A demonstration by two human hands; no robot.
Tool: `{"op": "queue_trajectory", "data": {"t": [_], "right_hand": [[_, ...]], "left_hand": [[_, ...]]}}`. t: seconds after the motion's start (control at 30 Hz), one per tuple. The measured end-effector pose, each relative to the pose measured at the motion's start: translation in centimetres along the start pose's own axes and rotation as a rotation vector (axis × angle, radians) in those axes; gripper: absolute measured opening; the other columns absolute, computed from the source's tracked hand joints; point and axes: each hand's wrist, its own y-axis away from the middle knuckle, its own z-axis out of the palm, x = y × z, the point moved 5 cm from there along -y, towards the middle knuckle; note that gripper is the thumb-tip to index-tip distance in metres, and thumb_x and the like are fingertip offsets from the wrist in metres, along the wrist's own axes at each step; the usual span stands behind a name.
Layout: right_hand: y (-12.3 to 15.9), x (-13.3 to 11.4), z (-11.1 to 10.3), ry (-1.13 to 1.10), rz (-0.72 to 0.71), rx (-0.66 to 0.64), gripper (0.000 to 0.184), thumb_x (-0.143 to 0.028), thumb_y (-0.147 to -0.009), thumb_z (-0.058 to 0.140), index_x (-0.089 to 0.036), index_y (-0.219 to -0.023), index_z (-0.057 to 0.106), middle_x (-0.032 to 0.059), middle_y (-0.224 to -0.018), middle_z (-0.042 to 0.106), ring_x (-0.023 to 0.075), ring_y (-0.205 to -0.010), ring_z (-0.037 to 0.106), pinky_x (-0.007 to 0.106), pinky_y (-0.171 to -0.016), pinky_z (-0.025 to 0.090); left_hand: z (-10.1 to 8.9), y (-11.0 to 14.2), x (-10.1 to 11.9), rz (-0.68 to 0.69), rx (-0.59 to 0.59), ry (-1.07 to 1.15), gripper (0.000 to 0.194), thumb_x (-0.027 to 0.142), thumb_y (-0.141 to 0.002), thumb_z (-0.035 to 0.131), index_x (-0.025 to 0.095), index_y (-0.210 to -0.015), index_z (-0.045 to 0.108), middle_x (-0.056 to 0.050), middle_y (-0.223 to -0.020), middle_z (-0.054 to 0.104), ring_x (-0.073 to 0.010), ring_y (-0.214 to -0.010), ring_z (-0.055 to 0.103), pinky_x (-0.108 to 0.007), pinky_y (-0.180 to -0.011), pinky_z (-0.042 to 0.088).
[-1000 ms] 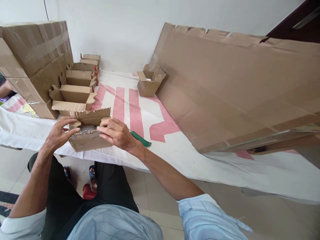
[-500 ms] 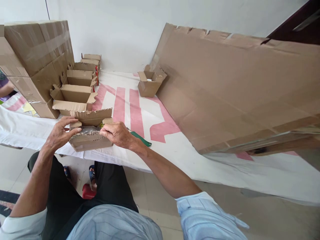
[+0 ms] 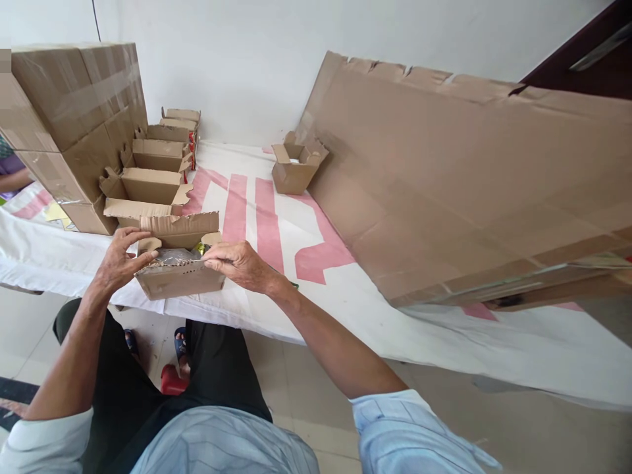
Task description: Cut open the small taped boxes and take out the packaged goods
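An open cardboard box (image 3: 180,282) with a torn, perforated front edge rests at the near edge of the table, its back flap standing up. Clear plastic wrapping (image 3: 175,255) and a small yellow-green item show inside. My left hand (image 3: 118,263) grips the box's left end, thumb at the front corner and fingers beside the left side flap. At the right end of the front edge, my right hand (image 3: 239,266) is closed in a pinch on the cardboard rim. Its fingertips are partly hidden from view.
Several open boxes (image 3: 151,187) stand in a row behind, beside a stack of taped cartons (image 3: 79,131). A smaller open box (image 3: 296,176) stands against a large leaning cardboard sheet (image 3: 444,178). White-and-pink cloth (image 3: 266,217) covers the table. Another person's arm (image 3: 14,179) shows at far left.
My right hand has shifted slightly right along the box's front edge. My forearm now covers most of the green strip seen before. The left hand stays at its end.
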Motion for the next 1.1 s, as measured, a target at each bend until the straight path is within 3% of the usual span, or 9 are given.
{"op": "queue_trajectory", "data": {"t": [0.1,0.23,0.37,0.47,0.67,0.77,0.93,1.1], "right_hand": [[0.0,-0.3,0.4,0.088,-0.053,0.02,0.029,-0.03,-0.114,0.066,-0.023,-0.094,0.085,0.006,-0.091,0.085,0.0208,-0.085,0.078,0.033,-0.08,0.058],[0.1,-0.6,0.5,0.149,-0.064,0.009,0.031,-0.03,-0.115,0.064,-0.023,-0.091,0.081,0.0051,-0.087,0.081,0.0193,-0.082,0.074,0.031,-0.078,0.054],[0.4,-1.0,0.3,0.144,-0.094,-0.006,0.029,-0.03,-0.117,0.061,-0.023,-0.097,0.081,0.0068,-0.094,0.083,0.0209,-0.088,0.076,0.034,-0.083,0.058],[1.2,-1.8,0.3,0.137,-0.171,-0.03,0.024,-0.029,-0.116,0.064,-0.023,-0.106,0.084,0.0096,-0.105,0.086,0.0232,-0.098,0.079,0.038,-0.092,0.063],[4.3,-3.0,1.7,0.354,-0.263,-0.051,0.011,-0.032,-0.108,0.081,-0.022,-0.112,0.084,0.0155,-0.125,0.082,0.0313,-0.118,0.076,0.049,-0.104,0.064],[5.1,-2.5,2.3,0.379,-0.239,-0.037,0.014,-0.032,-0.107,0.082,-0.023,-0.117,0.084,0.0155,-0.128,0.08,0.0316,-0.12,0.075,0.05,-0.106,0.063],[5.0,-1.6,2.6,0.393,-0.207,-0.001,0.033,-0.034,-0.104,0.087,-0.022,-0.135,0.082,0.0168,-0.134,0.079,0.0335,-0.123,0.074,0.052,-0.107,0.063],[5.6,-1.9,3.3,0.413,-0.21,-0.029,0.032,-0.035,-0.104,0.088,-0.021,-0.133,0.082,0.0174,-0.13,0.08,0.0335,-0.119,0.074,0.051,-0.105,0.062]], "left_hand": [[0.3,-0.4,-0.9,-0.007,0.001,0.001,0.082,0.088,-0.079,0.089,0.027,-0.135,0.085,-0.017,-0.159,0.063,-0.045,-0.152,0.06,-0.049,-0.093,0.071],[0.7,-0.5,-1.5,-0.011,-0.043,0.011,0.085,0.086,-0.081,0.088,0.027,-0.143,0.081,-0.018,-0.161,0.064,-0.0451,-0.154,0.058,-0.048,-0.094,0.071],[1.0,0.0,-1.6,-0.011,-0.082,0.014,0.086,0.08,-0.086,0.085,0.027,-0.154,0.076,-0.018,-0.165,0.066,-0.0459,-0.156,0.058,-0.05,-0.098,0.071],[1.2,0.5,-1.8,-0.032,-0.104,0.009,0.089,0.075,-0.089,0.085,0.028,-0.163,0.07,-0.016,-0.172,0.064,-0.0473,-0.159,0.058,-0.056,-0.11,0.067],[1.6,1.1,-2.4,-0.018,-0.173,0.043,0.116,0.078,-0.08,0.094,0.026,-0.177,0.056,-0.016,-0.181,0.056,-0.0473,-0.168,0.051,-0.063,-0.14,0.043],[1.8,1.4,-2.9,-0.004,-0.207,0.079,0.127,0.083,-0.076,0.096,0.026,-0.18,0.052,-0.017,-0.185,0.05,-0.0485,-0.171,0.047,-0.065,-0.143,0.038],[2.1,1.6,-3.3,-0.006,-0.218,0.122,0.13,0.085,-0.075,0.097,0.028,-0.181,0.05,-0.017,-0.188,0.046,-0.0489,-0.173,0.044,-0.067,-0.145,0.033],[1.8,2.4,-2.2,-0.004,-0.196,0.092,0.129,0.08,-0.072,0.1,0.028,-0.179,0.052,-0.018,-0.184,0.05,-0.0474,-0.169,0.048,-0.068,-0.143,0.037]]}}
